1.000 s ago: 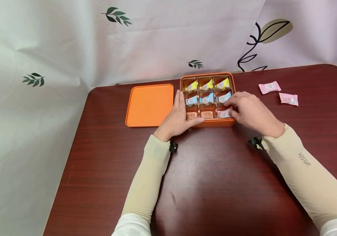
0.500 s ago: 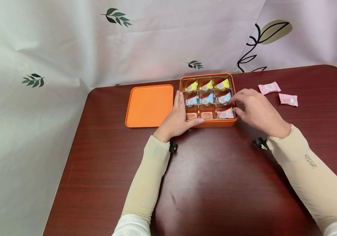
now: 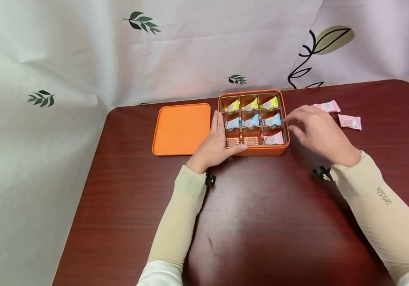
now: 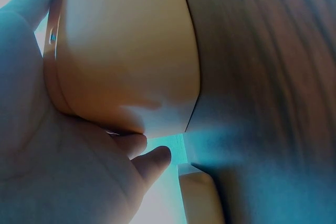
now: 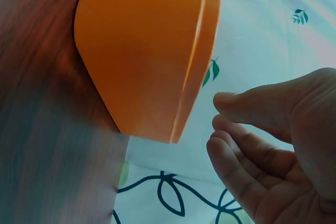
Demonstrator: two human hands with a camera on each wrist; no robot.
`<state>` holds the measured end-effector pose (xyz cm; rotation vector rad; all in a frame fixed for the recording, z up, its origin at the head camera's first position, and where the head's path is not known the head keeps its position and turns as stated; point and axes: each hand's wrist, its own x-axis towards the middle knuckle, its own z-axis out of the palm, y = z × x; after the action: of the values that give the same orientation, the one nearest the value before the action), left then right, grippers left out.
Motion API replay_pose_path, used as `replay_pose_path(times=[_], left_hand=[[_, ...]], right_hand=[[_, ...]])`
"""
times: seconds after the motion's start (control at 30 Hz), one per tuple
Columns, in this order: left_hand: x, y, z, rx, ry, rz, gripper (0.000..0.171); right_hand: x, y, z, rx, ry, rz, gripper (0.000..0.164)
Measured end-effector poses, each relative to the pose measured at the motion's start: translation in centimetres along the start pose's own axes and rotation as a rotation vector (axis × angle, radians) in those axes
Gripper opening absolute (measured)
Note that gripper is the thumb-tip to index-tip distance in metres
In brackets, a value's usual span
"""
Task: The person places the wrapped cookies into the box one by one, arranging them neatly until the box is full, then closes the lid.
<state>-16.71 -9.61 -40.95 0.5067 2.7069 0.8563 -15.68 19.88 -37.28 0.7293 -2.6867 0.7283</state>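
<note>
An orange tin box (image 3: 261, 151) stands near the back of the table, divided into compartments. Yellow candies (image 3: 251, 104) fill its back row and blue candies (image 3: 251, 120) its middle row. One pink candy (image 3: 274, 138) lies in the front right compartment; ribbed bottoms show in the other two front ones. My left hand (image 3: 213, 145) rests on the box's front left corner, fingers straight along the side, thumb on the front rim. Just off the right rim, my right hand (image 3: 315, 131) holds nothing, its fingers loosely bent; the right wrist view shows bare fingertips (image 5: 224, 99) beside the box wall.
The orange lid (image 3: 181, 129) lies flat to the left of the box. Two wrapped pink candies (image 3: 349, 121) are on the table (image 3: 254, 222) at the right, one partly behind my right hand. A leaf-patterned cloth (image 3: 190, 47) hangs along the back edge.
My right hand has drawn back to the right from the front right compartment, leaving the pink candy there. The left hand has stayed on the box corner.
</note>
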Motion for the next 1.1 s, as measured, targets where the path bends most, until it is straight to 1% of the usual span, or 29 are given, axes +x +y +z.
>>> replay_pose_path(times=[0.17,0.53,0.87,0.97,1.1], left_hand=[[-0.1,-0.1,0.0,-0.003,0.002,0.002,0.123],[-0.1,0.0,-0.1,-0.001,-0.003,-0.007,0.123],[-0.1,-0.1,-0.1,-0.005,0.0,0.001,0.123],[-0.1,-0.1,-0.1,-0.004,0.002,0.002,0.124],[-0.1,-0.1,-0.1,-0.004,0.002,0.001,0.124]], right_hand=[[-0.1,0.3,-0.3,0.001,0.024,0.006,0.025],[-0.7,2.1,-0.5,-0.009,0.024,0.042,0.026],[-1.1,3.7,-1.1,-0.044,-0.013,0.128,0.031],[-1.1,4.3,-1.4,-0.063,-0.028,0.162,0.035],[-1.1,5.0,-1.6,-0.066,-0.048,0.185,0.042]])
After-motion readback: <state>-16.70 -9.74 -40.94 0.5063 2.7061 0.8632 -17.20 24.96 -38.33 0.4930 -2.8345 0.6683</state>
